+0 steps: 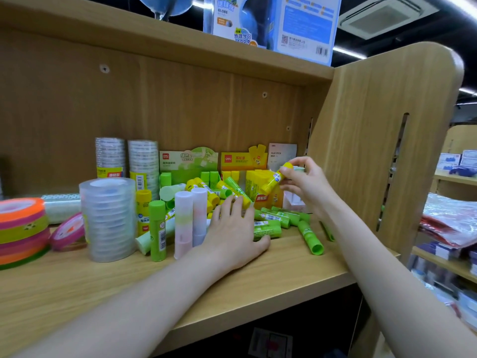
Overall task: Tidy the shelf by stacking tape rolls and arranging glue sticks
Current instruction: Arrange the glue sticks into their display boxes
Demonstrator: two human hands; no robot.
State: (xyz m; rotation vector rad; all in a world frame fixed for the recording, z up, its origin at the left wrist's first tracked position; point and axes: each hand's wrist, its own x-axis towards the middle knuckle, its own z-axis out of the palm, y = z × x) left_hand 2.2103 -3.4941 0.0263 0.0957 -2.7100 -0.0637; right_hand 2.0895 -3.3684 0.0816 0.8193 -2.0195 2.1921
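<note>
Wooden shelf: left hand lies spread over green glue sticks; right hand pinches a yellow glue stick.

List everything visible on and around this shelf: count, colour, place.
clear tape stack: 1, clear, front left
tall tape tubes: 2, clear with yellow labels, back left
coloured tape rolls: a stack plus one leaning pink roll, orange/pink/green, far left
glue sticks: many, green and yellow, loose pile mid-shelf, some upright
pastel glue sticks: 2, pale pink/white, upright, centre
display boxes: 2, green and yellow, at back
globe box: 1, blue, top shelf
left hand: on the pile
right hand: holds yellow glue stick
</note>
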